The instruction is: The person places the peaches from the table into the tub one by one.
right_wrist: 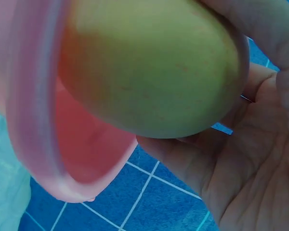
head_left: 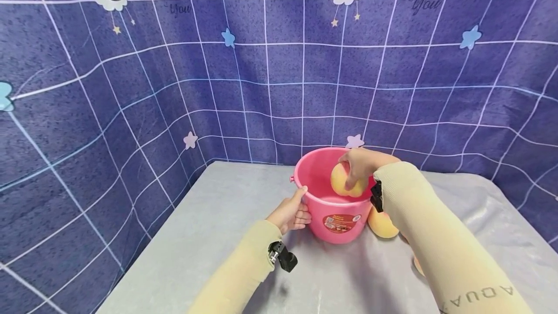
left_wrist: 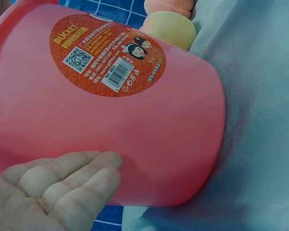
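Note:
A pink plastic bucket with a red oval label stands upright on the table. My left hand holds its near left side, thumb at the rim and fingers against the outer wall; in the left wrist view those fingers lie along the pink wall. My right hand grips a yellow, pink-blushed peach at the bucket's mouth. Up close in the right wrist view, the peach sits in the curled hand, beside the bucket's rim. The right sleeve hides part of the table.
Another peach lies against the bucket's right side, and a further round fruit shows partly behind the right sleeve. A grey-white cover lies over the table. Blue gridded curtains hang behind and at the left.

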`<state>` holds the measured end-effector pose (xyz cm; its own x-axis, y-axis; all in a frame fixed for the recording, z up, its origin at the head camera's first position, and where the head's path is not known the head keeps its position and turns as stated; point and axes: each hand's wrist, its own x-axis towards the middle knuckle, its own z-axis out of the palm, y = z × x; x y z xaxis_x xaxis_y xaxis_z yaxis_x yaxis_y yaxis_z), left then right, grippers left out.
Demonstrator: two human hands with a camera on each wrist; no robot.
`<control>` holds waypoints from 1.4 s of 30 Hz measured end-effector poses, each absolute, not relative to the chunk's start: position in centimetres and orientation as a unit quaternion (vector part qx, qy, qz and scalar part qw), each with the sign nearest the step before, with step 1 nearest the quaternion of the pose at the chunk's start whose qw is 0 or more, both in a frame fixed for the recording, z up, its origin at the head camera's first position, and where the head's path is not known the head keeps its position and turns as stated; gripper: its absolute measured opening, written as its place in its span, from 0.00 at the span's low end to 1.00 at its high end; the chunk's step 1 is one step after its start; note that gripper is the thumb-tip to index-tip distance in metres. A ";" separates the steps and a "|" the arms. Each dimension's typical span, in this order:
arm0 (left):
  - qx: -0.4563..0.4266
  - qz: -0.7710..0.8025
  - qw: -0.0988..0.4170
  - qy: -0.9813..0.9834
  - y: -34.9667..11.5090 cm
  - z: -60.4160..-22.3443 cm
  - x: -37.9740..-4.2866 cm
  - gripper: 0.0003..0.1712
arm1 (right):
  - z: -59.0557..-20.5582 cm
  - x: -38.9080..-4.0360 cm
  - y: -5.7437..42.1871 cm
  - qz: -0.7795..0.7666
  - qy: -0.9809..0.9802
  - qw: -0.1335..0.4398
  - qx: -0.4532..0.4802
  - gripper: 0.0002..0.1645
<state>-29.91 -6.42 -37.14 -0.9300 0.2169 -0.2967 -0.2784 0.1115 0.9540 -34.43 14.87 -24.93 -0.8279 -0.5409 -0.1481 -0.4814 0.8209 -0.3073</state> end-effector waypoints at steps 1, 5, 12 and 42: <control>-0.020 0.666 0.187 0.722 -6.4 -37.1 -29.9 0.49 | -24.9 -34.4 14.8 -0.126 0.948 0.115 -0.269 0.35; -0.020 0.665 0.190 0.722 -6.3 -37.0 -29.8 0.49 | -24.9 -34.1 14.8 -0.120 0.949 0.117 -0.266 0.36; -0.016 0.665 0.195 0.721 -6.1 -37.0 -29.8 0.49 | -25.2 -33.9 14.7 -0.117 0.952 0.124 -0.256 0.40; -0.018 0.665 0.184 0.723 -6.5 -36.9 -29.7 0.50 | -24.2 -33.7 13.7 -0.093 0.941 0.103 -0.307 0.30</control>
